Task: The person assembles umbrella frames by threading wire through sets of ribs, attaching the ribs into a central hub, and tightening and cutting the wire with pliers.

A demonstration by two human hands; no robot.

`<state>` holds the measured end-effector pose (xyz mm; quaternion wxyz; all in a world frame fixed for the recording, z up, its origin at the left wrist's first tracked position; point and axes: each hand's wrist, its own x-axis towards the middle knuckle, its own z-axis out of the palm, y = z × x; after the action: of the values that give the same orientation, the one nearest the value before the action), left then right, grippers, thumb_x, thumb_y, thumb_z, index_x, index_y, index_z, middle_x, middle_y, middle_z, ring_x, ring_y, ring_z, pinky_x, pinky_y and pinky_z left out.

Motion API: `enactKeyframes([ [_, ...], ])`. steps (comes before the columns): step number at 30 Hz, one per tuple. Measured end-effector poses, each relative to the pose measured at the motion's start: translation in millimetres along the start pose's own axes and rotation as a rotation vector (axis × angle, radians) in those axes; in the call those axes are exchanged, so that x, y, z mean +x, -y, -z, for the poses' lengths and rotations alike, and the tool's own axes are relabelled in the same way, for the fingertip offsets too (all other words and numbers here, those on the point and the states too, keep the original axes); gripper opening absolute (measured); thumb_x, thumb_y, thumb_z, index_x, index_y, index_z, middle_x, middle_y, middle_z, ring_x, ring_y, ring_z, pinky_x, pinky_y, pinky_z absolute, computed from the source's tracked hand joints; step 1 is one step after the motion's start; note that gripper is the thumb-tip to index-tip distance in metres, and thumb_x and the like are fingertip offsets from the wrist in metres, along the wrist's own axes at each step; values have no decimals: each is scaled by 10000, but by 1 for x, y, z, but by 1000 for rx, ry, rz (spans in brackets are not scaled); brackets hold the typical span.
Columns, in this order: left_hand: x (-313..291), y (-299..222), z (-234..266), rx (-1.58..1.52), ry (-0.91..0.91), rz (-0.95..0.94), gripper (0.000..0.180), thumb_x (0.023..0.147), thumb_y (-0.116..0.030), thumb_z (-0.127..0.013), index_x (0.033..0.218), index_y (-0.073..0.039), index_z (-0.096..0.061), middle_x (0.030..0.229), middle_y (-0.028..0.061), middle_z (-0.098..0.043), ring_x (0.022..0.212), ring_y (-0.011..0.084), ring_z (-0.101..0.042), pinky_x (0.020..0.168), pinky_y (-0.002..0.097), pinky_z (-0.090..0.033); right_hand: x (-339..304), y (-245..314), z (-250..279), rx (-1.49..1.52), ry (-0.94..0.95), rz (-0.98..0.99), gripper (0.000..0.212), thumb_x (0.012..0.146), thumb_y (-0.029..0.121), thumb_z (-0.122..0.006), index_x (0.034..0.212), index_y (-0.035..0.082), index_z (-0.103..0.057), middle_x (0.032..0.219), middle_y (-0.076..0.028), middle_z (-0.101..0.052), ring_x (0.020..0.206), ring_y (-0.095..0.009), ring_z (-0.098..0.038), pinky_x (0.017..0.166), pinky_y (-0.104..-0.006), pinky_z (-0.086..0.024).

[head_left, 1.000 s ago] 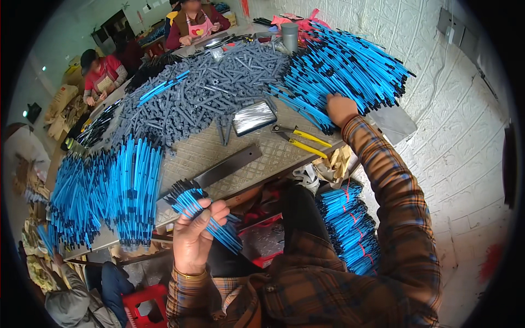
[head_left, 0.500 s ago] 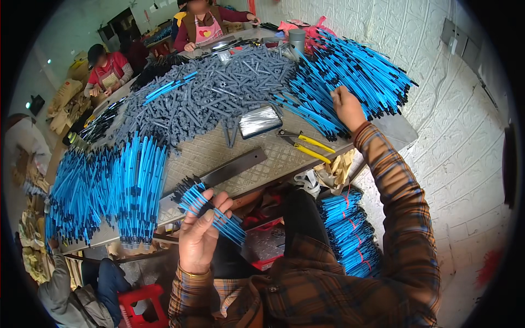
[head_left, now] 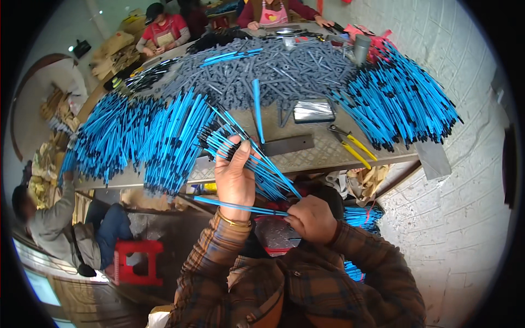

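Note:
My left hand (head_left: 236, 177) is raised in front of the table's near edge, fingers closed around a bundle of thin blue rods with black ends (head_left: 268, 180). To its right and a little lower, my right hand (head_left: 314, 220) pinches a few more blue rods (head_left: 240, 207), which reach leftward across my left wrist. Another long rod slants down from the left pile toward my right fingers; whether they grip it is unclear. A single blue rod (head_left: 257, 109) shows upright beyond the bundle, over the grey parts.
Grey tubular parts (head_left: 235, 82) cover the table's middle. Blue rod piles lie left (head_left: 115, 134) and right (head_left: 404, 98). Near me are a case of silvery pins (head_left: 313, 111), yellow-handled cutters (head_left: 353, 147) and a dark metal bar (head_left: 287, 145). Other people sit around; a red stool (head_left: 138, 262) stands lower left.
My right hand has come back from the right-hand pile to beside my left hand, now with blue rods in it. The left hand still holds its bundle. The view has shifted.

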<state>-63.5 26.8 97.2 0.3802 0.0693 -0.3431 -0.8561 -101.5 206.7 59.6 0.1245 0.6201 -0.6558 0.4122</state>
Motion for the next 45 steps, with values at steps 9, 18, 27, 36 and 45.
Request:
enactKeyframes([
  [9,4,-4,2,138,-86,-145,140,802,-7,-628,896,-78,-552,744,42,-600,640,130,-573,586,237,-473,-6,-8,-12,26,-5,146,225,667,67,-686,822,61,-522,654,-64,-530,556,-260,-515,510,-357,-398],
  [18,1,-15,13,466,-134,-143,117,811,-17,-601,917,-59,-573,749,44,-606,564,121,-552,542,230,-451,-9,-9,-13,13,-8,129,216,651,40,-663,818,46,-526,653,-72,-536,599,-267,-526,538,-365,-423],
  [27,-14,-23,9,176,-73,-261,194,838,-24,-552,1026,-66,-573,760,44,-591,627,134,-548,585,250,-427,1,0,-12,-22,-133,57,184,712,49,-636,857,39,-522,867,-110,-547,718,-262,-538,649,-348,-461],
  [36,-17,-39,22,-24,180,108,149,839,-19,-550,982,-53,-575,789,98,-614,662,189,-574,641,290,-462,-16,-11,-36,318,-93,-480,234,808,62,-583,1025,6,-519,924,-143,-559,765,-254,-578,691,-315,-466],
  [45,-18,-84,32,434,516,346,150,806,-105,-576,921,-8,-576,821,172,-631,823,314,-607,747,427,-485,-1,-32,4,376,284,-352,322,797,85,-607,1100,26,-516,877,-132,-589,766,-271,-602,687,-314,-480],
])
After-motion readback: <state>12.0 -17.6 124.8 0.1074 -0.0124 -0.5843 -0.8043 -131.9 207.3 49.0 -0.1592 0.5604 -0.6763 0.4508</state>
